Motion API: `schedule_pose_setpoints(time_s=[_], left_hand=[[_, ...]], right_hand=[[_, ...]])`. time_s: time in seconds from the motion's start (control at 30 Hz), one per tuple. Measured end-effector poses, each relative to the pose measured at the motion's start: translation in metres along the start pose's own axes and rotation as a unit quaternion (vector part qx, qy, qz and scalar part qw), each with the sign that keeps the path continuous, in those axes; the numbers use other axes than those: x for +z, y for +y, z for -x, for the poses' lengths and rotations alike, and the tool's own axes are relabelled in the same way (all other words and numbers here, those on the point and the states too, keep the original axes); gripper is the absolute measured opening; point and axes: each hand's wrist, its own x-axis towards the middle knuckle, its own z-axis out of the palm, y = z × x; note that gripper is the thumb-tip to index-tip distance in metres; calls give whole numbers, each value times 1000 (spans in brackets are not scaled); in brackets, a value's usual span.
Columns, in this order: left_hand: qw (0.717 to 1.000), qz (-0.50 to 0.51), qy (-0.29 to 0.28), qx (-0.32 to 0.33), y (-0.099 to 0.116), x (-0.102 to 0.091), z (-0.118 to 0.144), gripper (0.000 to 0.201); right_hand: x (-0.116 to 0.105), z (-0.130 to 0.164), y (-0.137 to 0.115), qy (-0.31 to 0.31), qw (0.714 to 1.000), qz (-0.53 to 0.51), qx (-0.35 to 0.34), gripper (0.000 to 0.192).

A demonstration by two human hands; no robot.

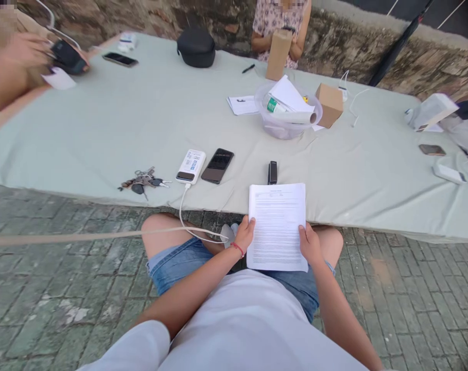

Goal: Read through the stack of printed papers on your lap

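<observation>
The white stapled sheaf of printed paper [277,226] lies over the person's lap at the near edge of the pale green cloth-covered counter [114,123], its top resting on the cloth. The left hand [244,234] grips its 9 o'clock edge, thumb on top; the right hand [310,246] grips its 3 o'clock edge likewise. At 10 o'clock from the sheaf lie a black smartphone [217,165], a white power bank [191,166] with cable, and a bunch of keys [143,181]. A small black stapler [272,172] sits just at 12 o'clock.
</observation>
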Motion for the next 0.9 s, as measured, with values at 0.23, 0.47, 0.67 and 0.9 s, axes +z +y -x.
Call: schedule_pose_setpoints(time_s=[0.23,0.47,0.67,0.9], left_hand=[[996,-65,66,2,4,3,-5,25],[997,-46,55,19,0,5,-7,31],[999,-13,34,28,-3,5,-7,32],[997,-42,55,26,-4,5,-3,29]], right_hand=[[-1,12,2,-35,999,-32,5,55],[-2,16,7,-24,996,-74,30,61],[-7,5,12,11,998,-34,54,62],[-4,-1,22,7,998,-9,69,53]])
